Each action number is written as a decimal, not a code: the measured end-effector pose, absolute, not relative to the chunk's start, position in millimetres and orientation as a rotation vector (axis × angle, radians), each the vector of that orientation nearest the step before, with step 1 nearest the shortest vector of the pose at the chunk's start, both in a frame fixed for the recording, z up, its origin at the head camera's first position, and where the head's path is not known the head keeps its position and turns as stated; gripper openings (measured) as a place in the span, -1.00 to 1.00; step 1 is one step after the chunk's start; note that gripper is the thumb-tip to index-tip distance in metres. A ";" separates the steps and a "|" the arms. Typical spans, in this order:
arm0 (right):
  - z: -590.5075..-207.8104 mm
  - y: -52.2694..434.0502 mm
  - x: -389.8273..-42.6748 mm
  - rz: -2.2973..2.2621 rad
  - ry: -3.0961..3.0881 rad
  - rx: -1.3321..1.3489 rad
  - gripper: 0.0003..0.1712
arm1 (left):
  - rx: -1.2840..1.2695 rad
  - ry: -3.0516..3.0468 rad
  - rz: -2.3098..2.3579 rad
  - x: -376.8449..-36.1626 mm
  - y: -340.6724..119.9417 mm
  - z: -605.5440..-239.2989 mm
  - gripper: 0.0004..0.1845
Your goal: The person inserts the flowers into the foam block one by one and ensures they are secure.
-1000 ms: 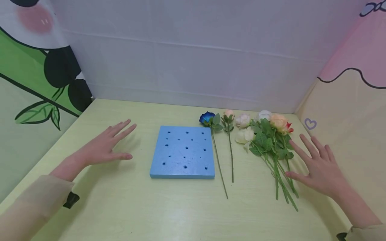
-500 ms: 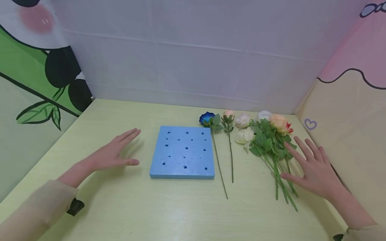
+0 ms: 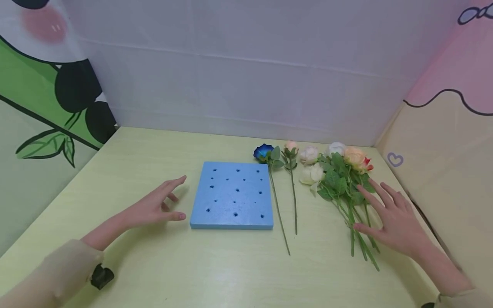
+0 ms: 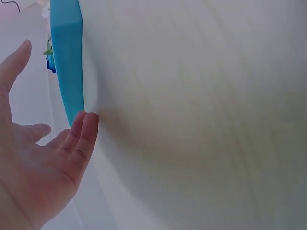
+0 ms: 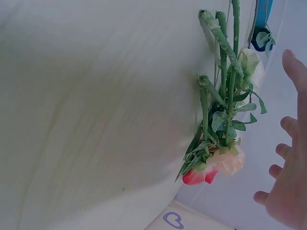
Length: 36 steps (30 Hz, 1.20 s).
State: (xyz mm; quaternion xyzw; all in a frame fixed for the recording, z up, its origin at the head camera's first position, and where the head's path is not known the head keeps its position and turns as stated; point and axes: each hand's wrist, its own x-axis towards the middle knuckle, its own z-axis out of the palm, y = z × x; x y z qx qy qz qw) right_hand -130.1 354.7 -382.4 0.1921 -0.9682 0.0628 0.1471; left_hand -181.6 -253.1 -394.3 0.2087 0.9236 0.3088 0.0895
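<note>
We have both hands spread and empty, holding nothing: our left hand (image 3: pixel 155 208) hovers low with its fingers straight, and our right hand (image 3: pixel 389 216) is likewise flat and released, palm down. Just off the left fingertips lies the blue foam block (image 3: pixel 232 195), its near left corner almost at our thumb, though we cannot tell from the left wrist view whether a finger (image 4: pixel 85 132) actually touches its edge (image 4: pixel 67 57). We judge the block light and stiff yet easily dented, so it wants a gentle hold by the side edges, not on its pitted top. Under and just ahead of the right fingers lies the bunch of flowers (image 3: pixel 340 179), blooms pointing away from us and stems running back beneath the thumb side of the hand; the wrist view shows the stem ends (image 5: pixel 218 38) and the peach bloom (image 5: pixel 226 162) close beside the palm. These look like artificial stems, light, springy and thin, prone to roll or tangle; we would pinch one at mid stem, clear of leaves and petals. Two single stems, one with a dark blue bloom (image 3: pixel 263 151), lie between block and bunch.
</note>
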 end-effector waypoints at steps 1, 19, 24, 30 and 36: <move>-382.7 353.8 -130.1 0.187 -2.783 0.548 0.14 | 0.615 2.738 0.935 -181.2 -251.6 -395.5 0.12; -386.6 338.6 -128.1 0.346 -2.773 0.468 0.18 | 0.493 2.563 1.146 -169.9 -236.2 -404.4 0.14; -386.2 335.6 -126.7 0.377 -2.790 0.438 0.19 | 0.473 2.517 1.174 -166.5 -233.5 -404.5 0.20; -387.6 333.3 -124.9 0.430 -2.811 0.408 0.15 | 0.466 2.443 1.218 -163.9 -232.7 -405.6 0.21; -388.5 331.1 -125.7 0.475 -2.803 0.406 0.10 | 0.468 2.430 1.230 -163.2 -233.1 -408.3 0.22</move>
